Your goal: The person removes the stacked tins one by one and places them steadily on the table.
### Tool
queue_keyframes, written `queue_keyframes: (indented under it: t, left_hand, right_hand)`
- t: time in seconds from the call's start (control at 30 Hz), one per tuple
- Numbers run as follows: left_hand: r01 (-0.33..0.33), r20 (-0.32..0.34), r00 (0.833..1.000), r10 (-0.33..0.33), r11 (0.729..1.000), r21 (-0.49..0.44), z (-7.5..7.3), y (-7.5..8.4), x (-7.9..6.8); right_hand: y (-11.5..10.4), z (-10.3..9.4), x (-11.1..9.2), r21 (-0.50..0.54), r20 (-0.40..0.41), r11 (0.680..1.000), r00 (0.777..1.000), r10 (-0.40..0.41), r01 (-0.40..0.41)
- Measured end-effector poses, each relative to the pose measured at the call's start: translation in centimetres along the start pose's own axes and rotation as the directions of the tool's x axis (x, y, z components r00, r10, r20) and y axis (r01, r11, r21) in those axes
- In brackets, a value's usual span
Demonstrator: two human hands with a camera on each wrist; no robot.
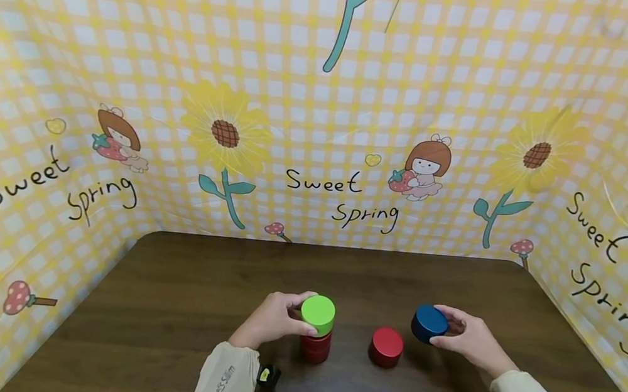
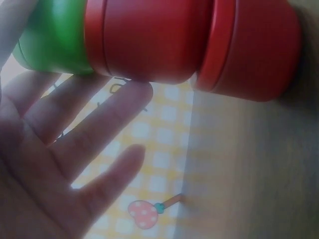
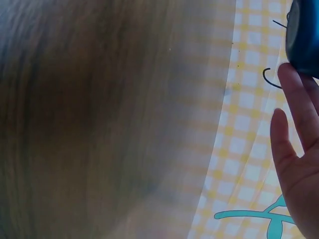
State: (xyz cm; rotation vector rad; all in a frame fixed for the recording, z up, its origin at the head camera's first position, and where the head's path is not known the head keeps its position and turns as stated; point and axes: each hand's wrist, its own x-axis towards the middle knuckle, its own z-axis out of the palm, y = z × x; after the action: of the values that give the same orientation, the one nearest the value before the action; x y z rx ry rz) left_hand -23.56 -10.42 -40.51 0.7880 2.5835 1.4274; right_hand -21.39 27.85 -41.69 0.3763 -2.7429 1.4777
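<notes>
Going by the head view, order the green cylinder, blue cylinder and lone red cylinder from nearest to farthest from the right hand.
1. Blue cylinder: held by the right hand.
2. Lone red cylinder: left of it.
3. Green cylinder: leftmost, atop the red stack.

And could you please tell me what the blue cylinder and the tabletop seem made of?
Blue cylinder: perhaps plastic, painted wood or metal, satin, judging by its smooth, softly shining surface.
Tabletop: wood or wood-look laminate, semi-gloss, from its brown grain and reflected light.

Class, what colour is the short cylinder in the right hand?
That short cylinder is dark blue, clearest in the head view.
</notes>
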Motion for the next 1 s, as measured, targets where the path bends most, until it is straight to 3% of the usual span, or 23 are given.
queue_keyframes:
  t: [0.5, 1.0]
  left_hand:
    - [0.012, 0.010, 1.000, -0.012, 1.000, -0.012, -0.17, 0.27, -0.10]
    - [0.018, 0.012, 1.000, -0.018, 1.000, -0.002, -0.18, 0.34, -0.14]
  right_hand:
    - [0.53, -0.24, 0.44, 0.055, 0.189, 0.998, 0.982, -0.013, 0.003]
    - [0.93, -0.42, 0.92, 0.057, 0.281, 0.998, 0.960, -0.004, -0.012]
